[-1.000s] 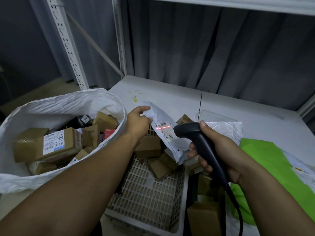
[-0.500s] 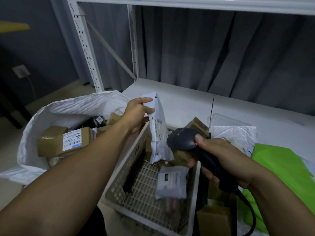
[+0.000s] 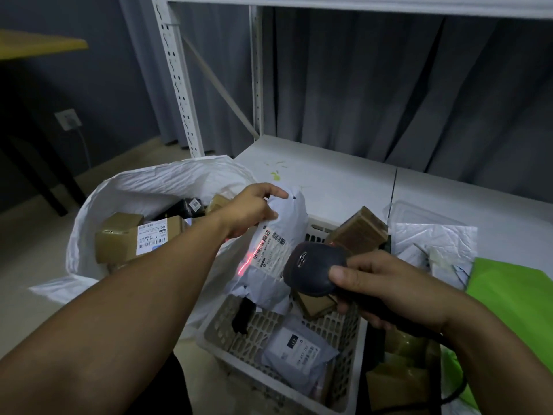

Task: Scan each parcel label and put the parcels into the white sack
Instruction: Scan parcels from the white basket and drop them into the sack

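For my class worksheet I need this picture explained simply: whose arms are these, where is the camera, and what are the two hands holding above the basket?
There is no machine here. A person works with bare hands, and the single camera sits on their head, looking forward and down, so you see their own arms. The left hand grips a white mailer parcel near its top. The right hand holds a barcode scanner, whose red line falls across the parcel's label. Below them is a white plastic basket with more parcels. To the left, the white sack holds brown boxes.
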